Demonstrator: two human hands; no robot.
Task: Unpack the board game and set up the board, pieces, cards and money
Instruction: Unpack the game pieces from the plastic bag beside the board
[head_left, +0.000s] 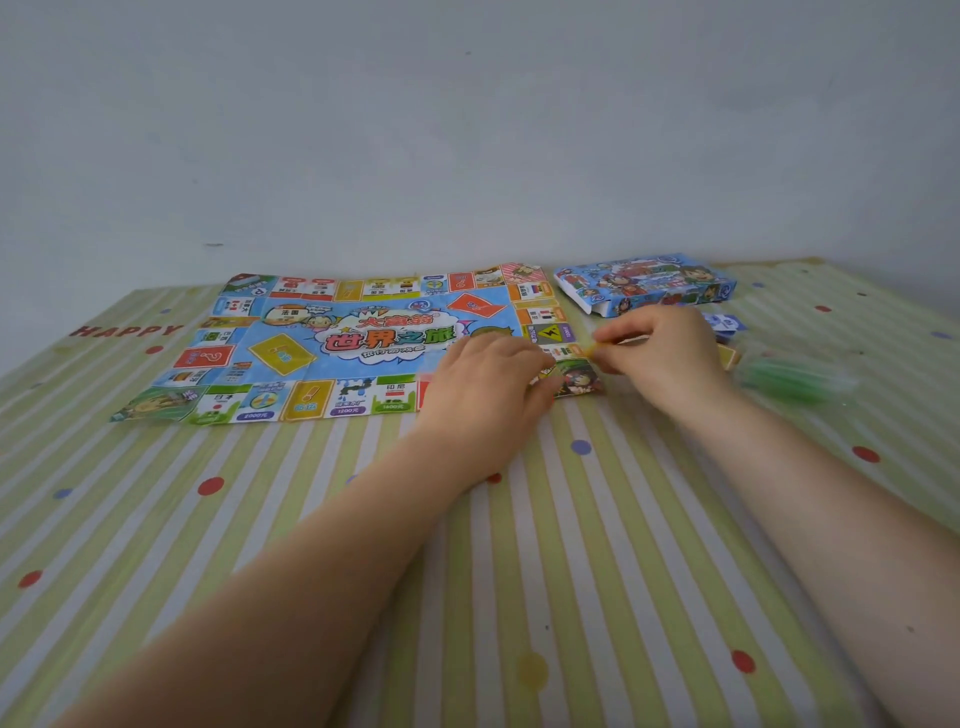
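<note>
Right hand (662, 356) pinched a small yellow piece (597, 349) right of centre frame; left hand (488, 387) rested loosely curled on the unfolded board (322, 348); game box (644, 285) lay beyond

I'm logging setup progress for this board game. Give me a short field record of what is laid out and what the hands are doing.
surface: striped, dotted cloth
board: paper board unfolded flat on the cloth
box: game box lying beyond the board's right edge
loose items: green plastic bag right of the hands; small blue item near the box
left hand: resting over the board's near right corner
right hand: pinching a small yellow piece
</note>
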